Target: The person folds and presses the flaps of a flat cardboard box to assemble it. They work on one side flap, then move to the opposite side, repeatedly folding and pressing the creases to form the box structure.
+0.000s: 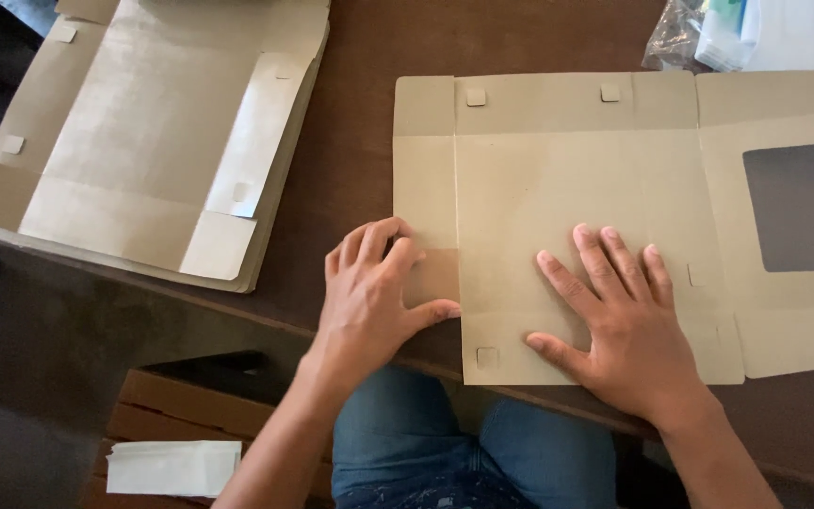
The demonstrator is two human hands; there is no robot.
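Here's the flat kraft box blank [558, 198] laid out on the dark brown table [360, 141], its near edge hanging just past the table's lip over the person's knees, and both hands are on it; the right hand [619, 325] lies palm down with fingers spread, flat on the main panel near the front edge, pinning the sheet in place; the left hand [369, 292] is curled at the corner, thumb and fingers pinching the small side flap [432, 275] and bending it along its crease; the card looks light and thin, stiff across the panels but ready to give at the scored lines, so I'd judge it wants holding close to the fold, with the flat hand as anchor, because it could slide easily on that smooth tabletop; further right the lid panel carries a clear window cutout [793, 203], likely the flimsiest part to grab; over on the left a stack of unfolded blanks [143, 141] waits, well apart, and a white folded packet [173, 467] lies on a low wooden surface down below
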